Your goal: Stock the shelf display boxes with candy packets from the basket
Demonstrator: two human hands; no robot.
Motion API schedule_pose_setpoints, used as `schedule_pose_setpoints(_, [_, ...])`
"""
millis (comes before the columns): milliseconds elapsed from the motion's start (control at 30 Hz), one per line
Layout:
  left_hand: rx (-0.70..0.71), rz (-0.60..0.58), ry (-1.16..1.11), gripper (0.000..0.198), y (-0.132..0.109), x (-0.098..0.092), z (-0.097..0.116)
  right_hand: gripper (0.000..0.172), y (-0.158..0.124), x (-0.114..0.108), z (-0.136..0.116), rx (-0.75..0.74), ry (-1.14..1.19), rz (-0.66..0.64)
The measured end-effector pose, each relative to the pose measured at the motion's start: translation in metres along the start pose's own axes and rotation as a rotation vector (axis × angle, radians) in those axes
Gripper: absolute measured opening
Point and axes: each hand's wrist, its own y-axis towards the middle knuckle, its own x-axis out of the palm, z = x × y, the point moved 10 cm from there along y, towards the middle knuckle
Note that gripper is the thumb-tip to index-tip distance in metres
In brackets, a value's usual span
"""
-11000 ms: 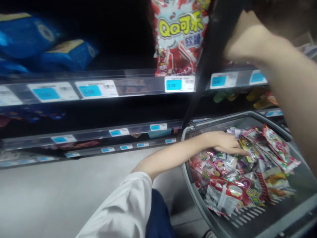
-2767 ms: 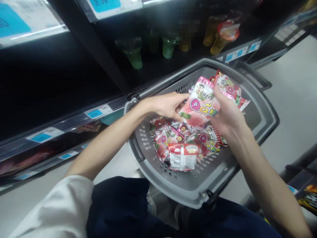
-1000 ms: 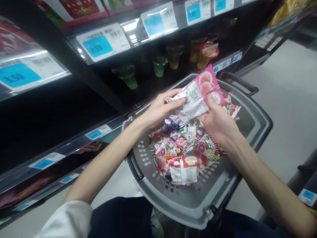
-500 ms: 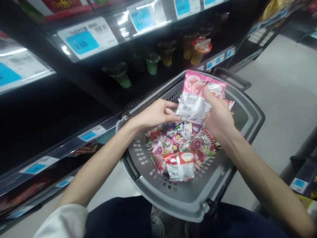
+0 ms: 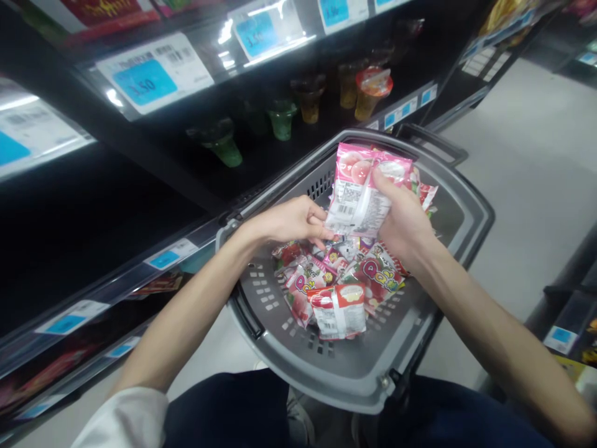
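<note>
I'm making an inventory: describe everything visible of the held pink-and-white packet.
The pink-and-white packet looks like soft, glossy plastic. The side in view has a pink top with peach-like fruit, white below with a barcode, print too small to read, and a pale lengthwise seam. It is tilted, above candy packets in the gray basket. The right hand holds its right side, thumb across this face; the left hand is at the lower-left corner, contact unclear.

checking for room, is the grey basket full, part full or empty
The basket is part full: candy packets lie heaped in it, leaving part of its inside bare.
</note>
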Motion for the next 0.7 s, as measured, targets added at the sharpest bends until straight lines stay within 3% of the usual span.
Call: schedule_pose_setpoints(700, [0.04,0.006,0.076,0.023,-0.002,0.0001,0.0041,0.055,-0.0043,0.0048,0.0045,0.075,-0.011,-0.021])
